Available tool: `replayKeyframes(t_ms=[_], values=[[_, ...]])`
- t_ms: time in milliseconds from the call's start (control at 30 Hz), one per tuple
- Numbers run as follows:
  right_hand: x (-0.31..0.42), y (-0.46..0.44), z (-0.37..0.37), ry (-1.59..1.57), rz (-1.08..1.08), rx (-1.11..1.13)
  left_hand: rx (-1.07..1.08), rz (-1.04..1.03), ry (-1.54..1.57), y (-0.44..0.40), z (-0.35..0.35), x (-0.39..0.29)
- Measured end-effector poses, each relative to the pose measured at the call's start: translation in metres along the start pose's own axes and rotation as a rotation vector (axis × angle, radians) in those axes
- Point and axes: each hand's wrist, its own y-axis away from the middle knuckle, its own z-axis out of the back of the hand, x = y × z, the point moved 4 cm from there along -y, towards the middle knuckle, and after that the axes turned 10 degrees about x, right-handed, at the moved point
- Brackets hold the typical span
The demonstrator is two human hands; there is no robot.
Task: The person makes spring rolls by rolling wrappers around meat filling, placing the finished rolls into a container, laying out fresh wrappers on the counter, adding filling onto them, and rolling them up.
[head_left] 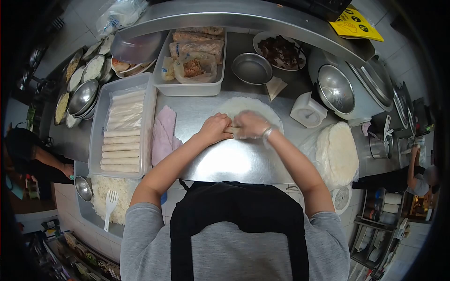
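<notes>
A thin round white wrapper (243, 104) lies flat on the steel counter. On its near edge my left hand (217, 128) is closed, with the fingers bent over a folded part of it. Beside it, my right hand (251, 125) is smeared by motion over the same wrapper, and its fingers cannot be made out. The near edge looks folded into a short roll between both hands; any filling is hidden. Left of my arms, a pink cloth (164, 136) lies next to a plastic tub (97, 136) of finished white rolls (121, 147).
Behind are a tub of bagged fillings (187, 89), a metal bowl (252, 69) and a plate of dark food (280, 50). A small scale (308, 111) and stacked wrappers (336, 152) sit right. Cooked rice (115, 187) is lower left. Other people stand at both sides.
</notes>
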Motion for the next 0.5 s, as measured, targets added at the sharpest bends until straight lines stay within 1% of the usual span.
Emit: replayKeyframes(t_ms=[67,200,267,367,500], values=[[0.005,0.003,-0.022,0.070,-0.175,-0.147,0.004,0.025,-0.015,-0.003,-0.002,0.003],[-0.004,0.021,-0.029,0.045,-0.205,-0.183,0.040,0.037,0.011,0.002,-0.001,0.003],[-0.016,0.050,-0.022,-0.002,-0.345,-0.141,0.007,0.012,0.037,0.004,0.000,0.001],[-0.037,0.087,-0.022,-0.044,-0.372,-0.187,0.022,0.044,0.047,0.005,-0.002,0.003],[-0.056,0.112,-0.031,-0.074,-0.342,-0.257,0.033,-0.001,0.057,0.012,0.000,0.004]])
